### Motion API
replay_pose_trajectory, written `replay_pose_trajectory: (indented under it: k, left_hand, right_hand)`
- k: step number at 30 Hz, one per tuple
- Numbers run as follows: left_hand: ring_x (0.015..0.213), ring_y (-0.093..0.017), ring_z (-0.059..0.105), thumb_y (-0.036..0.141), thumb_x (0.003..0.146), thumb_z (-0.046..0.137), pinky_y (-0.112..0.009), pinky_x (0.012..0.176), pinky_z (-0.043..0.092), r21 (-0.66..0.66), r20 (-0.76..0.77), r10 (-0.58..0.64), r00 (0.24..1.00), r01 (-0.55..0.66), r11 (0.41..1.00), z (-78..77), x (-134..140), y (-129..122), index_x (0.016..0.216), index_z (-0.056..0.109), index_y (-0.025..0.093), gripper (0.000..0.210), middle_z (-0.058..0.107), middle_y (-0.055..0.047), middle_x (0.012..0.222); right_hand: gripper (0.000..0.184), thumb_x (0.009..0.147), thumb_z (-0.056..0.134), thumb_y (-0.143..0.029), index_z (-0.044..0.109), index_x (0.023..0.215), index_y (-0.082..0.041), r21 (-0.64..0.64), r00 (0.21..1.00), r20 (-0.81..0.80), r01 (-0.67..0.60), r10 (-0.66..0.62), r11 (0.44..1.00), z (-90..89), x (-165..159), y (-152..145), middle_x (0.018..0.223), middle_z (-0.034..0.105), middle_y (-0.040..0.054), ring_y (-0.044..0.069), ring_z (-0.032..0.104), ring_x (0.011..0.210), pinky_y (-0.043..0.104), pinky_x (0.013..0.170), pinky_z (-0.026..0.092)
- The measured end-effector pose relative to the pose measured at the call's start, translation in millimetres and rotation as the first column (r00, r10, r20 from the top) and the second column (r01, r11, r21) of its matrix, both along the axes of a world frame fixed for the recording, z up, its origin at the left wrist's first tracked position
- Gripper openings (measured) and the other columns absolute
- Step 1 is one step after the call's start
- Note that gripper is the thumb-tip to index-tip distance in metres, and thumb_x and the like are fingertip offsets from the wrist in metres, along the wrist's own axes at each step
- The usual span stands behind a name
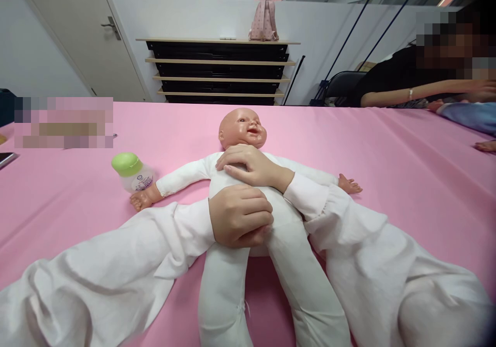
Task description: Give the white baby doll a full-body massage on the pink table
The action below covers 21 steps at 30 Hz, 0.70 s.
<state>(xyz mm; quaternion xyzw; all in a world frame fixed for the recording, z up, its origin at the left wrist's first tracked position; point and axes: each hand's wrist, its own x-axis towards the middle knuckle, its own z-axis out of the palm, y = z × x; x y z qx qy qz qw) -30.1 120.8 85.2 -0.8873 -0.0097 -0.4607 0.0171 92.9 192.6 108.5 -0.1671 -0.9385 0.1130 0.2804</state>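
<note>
A baby doll (228,264) with a soft white cloth body lies on its back, its plastic head (237,125) at the far end and its legs towards me. My right hand (253,165) rests flat on its chest just below the chin, fingers stretched out. Nearer to me, my left hand (242,215) is curled into a fist over the doll's belly; nothing shows in it, though the fingertips and palm are hidden. By the doll's hand on the left stands a clear bottle (137,178) with a green cap.
A pink cloth (174,125) covers the table. A phone-like object (6,159) lies at the left edge. At the right, a person in black (391,78) reaches towards another doll in blue (468,115). Behind the table are shelves (219,62), with a pink backpack (264,19) above.
</note>
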Motion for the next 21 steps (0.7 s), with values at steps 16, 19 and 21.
replay_pose_trajectory:
  k: [16,19,21]
  left_hand:
    - [0.099,-0.020,0.061,0.016,0.083,0.044,-0.032,0.084,0.049,-0.040,-0.188,0.012,0.982,-0.020,0.999,-0.7,0.7,4.2,0.099,0.060,0.010,0.024,0.068,-0.008,0.104]
    - [0.093,-0.019,0.062,0.015,0.081,0.043,-0.031,0.079,0.050,-0.039,-0.118,0.113,0.987,-0.118,0.992,-0.5,1.0,2.0,0.094,0.061,0.011,0.023,0.069,-0.008,0.099]
    - [0.084,-0.018,0.063,0.014,0.079,0.043,-0.031,0.071,0.050,-0.039,-0.064,0.174,0.983,-0.177,0.983,0.1,1.1,-0.2,0.087,0.061,0.011,0.020,0.070,-0.008,0.090]
  right_hand:
    - [0.027,0.090,0.041,-0.020,0.067,0.095,-0.015,-0.019,0.993,0.056,0.107,-0.106,0.994,-1.2,-4.8,1.4,0.106,0.066,0.0051,0.017,0.059,0.102,0.032,0.091,0.043]
    - [0.025,0.089,0.043,-0.021,0.066,0.096,-0.015,-0.015,0.982,0.041,0.183,-0.183,0.983,-2.4,-5.2,0.3,0.106,0.066,0.0053,0.018,0.058,0.101,0.032,0.089,0.043]
    - [0.025,0.090,0.042,-0.022,0.066,0.092,-0.015,0.003,0.977,-0.008,0.213,-0.213,0.977,-4.4,-4.7,0.5,0.099,0.067,0.0055,0.018,0.058,0.095,0.032,0.085,0.043]
